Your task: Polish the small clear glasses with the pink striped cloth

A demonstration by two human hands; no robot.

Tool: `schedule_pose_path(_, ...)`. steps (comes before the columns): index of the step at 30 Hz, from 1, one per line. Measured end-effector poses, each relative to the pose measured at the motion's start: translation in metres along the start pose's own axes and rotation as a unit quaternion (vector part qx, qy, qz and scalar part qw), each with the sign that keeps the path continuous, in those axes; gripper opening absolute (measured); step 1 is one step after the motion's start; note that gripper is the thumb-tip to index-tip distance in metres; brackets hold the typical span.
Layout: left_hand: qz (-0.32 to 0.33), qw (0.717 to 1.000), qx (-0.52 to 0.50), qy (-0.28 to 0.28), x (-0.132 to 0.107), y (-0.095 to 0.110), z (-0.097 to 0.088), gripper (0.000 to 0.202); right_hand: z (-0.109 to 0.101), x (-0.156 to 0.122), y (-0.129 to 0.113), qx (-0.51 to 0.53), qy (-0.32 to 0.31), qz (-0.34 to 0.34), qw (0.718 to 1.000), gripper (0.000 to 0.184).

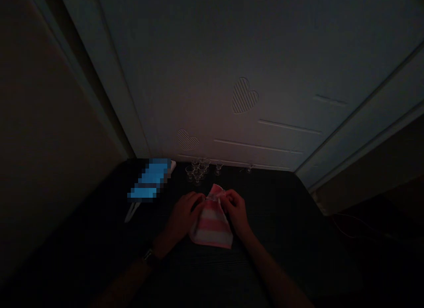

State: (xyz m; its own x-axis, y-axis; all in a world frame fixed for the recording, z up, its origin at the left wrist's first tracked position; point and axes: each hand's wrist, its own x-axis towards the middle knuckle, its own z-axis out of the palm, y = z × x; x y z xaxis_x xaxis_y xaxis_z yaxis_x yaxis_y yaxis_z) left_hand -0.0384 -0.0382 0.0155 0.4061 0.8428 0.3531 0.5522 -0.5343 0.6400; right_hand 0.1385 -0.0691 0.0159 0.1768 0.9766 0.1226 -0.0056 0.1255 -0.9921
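Note:
The scene is very dim. A pink and white striped cloth (212,224) lies on a dark table (281,219) in front of me. My left hand (184,213) grips its left upper edge with the fingers curled. On the cloth's upper right corner my right hand (236,208) is closed too, pinching the fabric. A watch sits on my left wrist. Whether anything is wrapped inside the cloth is hidden.
Several small clear glasses (199,168) stand in a cluster at the table's far edge, with one more glass (250,168) further right. A glowing blue screen (150,179) lies at the far left. A pale door with heart shapes (244,95) rises behind.

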Motion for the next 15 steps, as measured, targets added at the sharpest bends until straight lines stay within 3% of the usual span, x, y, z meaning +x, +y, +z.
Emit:
schedule_pose_path(9, -0.010, 0.997, -0.067, 0.023, 0.0007, 0.0009, 0.0017, 0.039, 0.0005, 0.0000, 0.0015, 0.021, 0.009, 0.004, 1.000, 0.024)
schedule_pose_path(15, 0.006, 0.999, -0.039, 0.018, 0.0001, 0.0028, 0.0002, 0.025, 0.0007, 0.0013, 0.0031, 0.032, 0.017, 0.009, 0.999, 0.023)
